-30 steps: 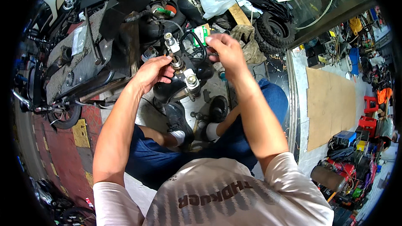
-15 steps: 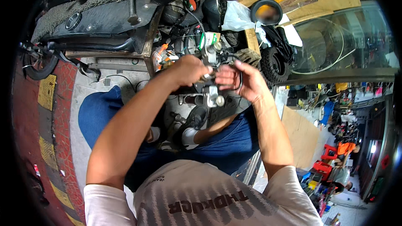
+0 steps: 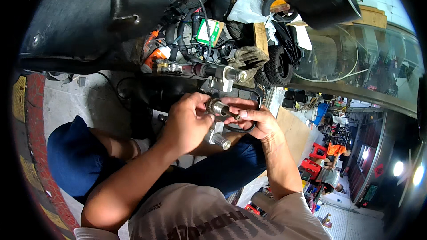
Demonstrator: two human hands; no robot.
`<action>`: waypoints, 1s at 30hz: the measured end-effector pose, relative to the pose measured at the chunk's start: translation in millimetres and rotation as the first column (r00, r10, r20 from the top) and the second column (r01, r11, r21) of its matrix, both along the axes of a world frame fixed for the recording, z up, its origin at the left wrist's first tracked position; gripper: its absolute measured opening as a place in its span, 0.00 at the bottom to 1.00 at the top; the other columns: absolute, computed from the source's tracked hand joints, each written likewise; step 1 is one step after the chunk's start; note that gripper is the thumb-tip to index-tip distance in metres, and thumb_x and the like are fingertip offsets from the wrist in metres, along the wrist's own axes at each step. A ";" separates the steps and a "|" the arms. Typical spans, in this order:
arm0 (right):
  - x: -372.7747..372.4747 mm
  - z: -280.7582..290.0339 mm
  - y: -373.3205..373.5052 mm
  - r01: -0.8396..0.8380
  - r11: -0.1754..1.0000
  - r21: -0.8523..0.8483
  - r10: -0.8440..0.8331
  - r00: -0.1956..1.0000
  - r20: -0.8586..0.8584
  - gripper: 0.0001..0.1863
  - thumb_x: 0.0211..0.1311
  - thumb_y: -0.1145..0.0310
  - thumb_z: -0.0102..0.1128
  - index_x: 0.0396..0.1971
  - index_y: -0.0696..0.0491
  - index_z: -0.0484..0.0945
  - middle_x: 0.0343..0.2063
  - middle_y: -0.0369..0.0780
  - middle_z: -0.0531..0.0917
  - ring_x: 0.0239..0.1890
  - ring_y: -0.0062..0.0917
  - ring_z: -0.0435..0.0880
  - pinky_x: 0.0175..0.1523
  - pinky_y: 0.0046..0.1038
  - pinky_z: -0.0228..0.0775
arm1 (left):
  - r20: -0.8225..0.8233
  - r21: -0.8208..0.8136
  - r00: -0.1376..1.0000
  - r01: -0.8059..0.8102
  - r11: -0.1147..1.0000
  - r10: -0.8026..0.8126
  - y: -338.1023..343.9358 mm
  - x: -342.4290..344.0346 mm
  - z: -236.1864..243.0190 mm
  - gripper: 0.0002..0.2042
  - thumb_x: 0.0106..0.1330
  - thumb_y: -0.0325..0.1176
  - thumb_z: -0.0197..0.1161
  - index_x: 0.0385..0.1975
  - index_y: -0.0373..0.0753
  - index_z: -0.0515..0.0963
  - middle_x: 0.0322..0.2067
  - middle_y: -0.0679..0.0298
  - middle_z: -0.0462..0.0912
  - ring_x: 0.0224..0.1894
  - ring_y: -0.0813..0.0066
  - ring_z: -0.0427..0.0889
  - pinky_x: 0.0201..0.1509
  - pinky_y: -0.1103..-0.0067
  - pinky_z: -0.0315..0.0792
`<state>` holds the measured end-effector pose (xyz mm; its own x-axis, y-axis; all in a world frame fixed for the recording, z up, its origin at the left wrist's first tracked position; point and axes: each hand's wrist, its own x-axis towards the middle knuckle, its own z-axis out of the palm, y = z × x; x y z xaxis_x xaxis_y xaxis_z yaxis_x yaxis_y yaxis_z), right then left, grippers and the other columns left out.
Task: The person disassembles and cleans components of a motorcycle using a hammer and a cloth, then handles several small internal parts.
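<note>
My left hand (image 3: 189,122) is closed, thumb and fingers round a short silver metal sleeve (image 3: 219,107) with a dark ridged collar. A thin metal rod (image 3: 232,115) projects from the sleeve's open end. On its tip, the thumb and fingers of my right hand (image 3: 260,121) are pinched. Just beyond the hands lies a shock absorber-like metal shaft (image 3: 189,69), ending in a silver clamp bracket (image 3: 227,80). A second silver bracket with a round end (image 3: 218,138) sits below the sleeve. A black cable (image 3: 257,100) loops beside my right fingers.
A large black panel (image 3: 89,22) overhangs the far left. Behind the hands are a pile of hoses, a green-and-white box (image 3: 211,32), dirty gloves (image 3: 249,60) and a knobbly tyre (image 3: 279,66). A glass case (image 3: 338,58) stands right. People sit near red stools (image 3: 311,166) farther off.
My view has shifted, bringing the parts closer. My right hand, earlier spread beside the brackets, now pinches the rod's tip. The sleeve in my left hand now shows clearly.
</note>
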<state>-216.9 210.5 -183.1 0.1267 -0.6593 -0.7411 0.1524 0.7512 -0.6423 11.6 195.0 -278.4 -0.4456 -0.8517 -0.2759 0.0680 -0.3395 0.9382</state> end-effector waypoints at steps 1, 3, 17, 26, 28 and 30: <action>0.5 -8.4 0.5 0.030 1.000 -0.006 -0.030 0.998 0.060 0.37 0.58 0.67 0.71 0.65 0.68 0.71 0.51 0.49 0.86 0.49 0.32 0.87 0.51 0.24 0.76 | -0.030 0.057 1.000 -0.005 0.998 0.006 3.3 -1.1 1.8 0.19 0.62 0.16 0.67 0.54 0.30 0.76 0.38 0.60 0.84 0.40 0.76 0.84 0.44 0.79 0.81; -0.8 -5.7 -1.2 0.012 0.999 0.033 -0.015 0.997 0.072 0.40 0.56 0.66 0.72 0.67 0.68 0.69 0.52 0.49 0.85 0.51 0.33 0.86 0.53 0.25 0.76 | -0.029 0.013 0.998 -0.059 0.998 0.059 7.1 -2.0 5.3 0.21 0.60 0.23 0.72 0.54 0.31 0.76 0.40 0.55 0.83 0.40 0.68 0.85 0.45 0.73 0.82; -5.9 -20.2 -1.5 0.040 0.997 0.071 -0.048 0.992 0.114 0.48 0.39 0.65 0.62 0.67 0.71 0.67 0.61 0.55 0.79 0.63 0.41 0.78 0.72 0.34 0.63 | 0.092 0.017 0.991 -0.103 0.994 0.102 3.7 -2.4 20.3 0.24 0.57 0.29 0.79 0.52 0.34 0.78 0.41 0.57 0.81 0.42 0.68 0.84 0.46 0.72 0.82; -16.4 -33.9 7.8 0.093 0.995 0.043 -0.098 0.985 0.140 0.48 0.36 0.66 0.61 0.66 0.71 0.68 0.59 0.57 0.80 0.61 0.42 0.80 0.71 0.35 0.65 | 0.146 -0.053 0.973 -0.175 0.983 0.181 9.3 -12.7 21.0 0.23 0.56 0.32 0.80 0.49 0.35 0.79 0.37 0.58 0.79 0.37 0.70 0.82 0.44 0.74 0.80; -15.3 -33.1 6.7 0.094 0.995 0.042 -0.099 0.985 0.139 0.48 0.36 0.66 0.61 0.66 0.71 0.68 0.59 0.57 0.79 0.61 0.44 0.79 0.72 0.36 0.64 | 0.149 -0.054 0.970 -0.185 0.981 0.191 10.0 -14.2 20.7 0.22 0.56 0.32 0.80 0.48 0.34 0.79 0.37 0.59 0.79 0.37 0.70 0.81 0.43 0.74 0.79; -16.6 -33.8 6.9 0.121 0.992 0.039 -0.126 0.978 0.168 0.48 0.37 0.68 0.60 0.66 0.72 0.67 0.61 0.60 0.77 0.63 0.49 0.78 0.74 0.40 0.64 | 0.149 -0.053 0.968 -0.196 0.979 0.201 8.6 -15.3 20.7 0.21 0.56 0.31 0.79 0.47 0.34 0.79 0.35 0.59 0.79 0.36 0.71 0.81 0.42 0.74 0.78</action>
<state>-233.5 217.4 -216.9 0.1715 -0.6564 -0.7347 0.3500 0.7377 -0.5773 -3.7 203.6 -257.7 -0.2216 -0.9299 -0.2936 -0.0144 -0.2979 0.9545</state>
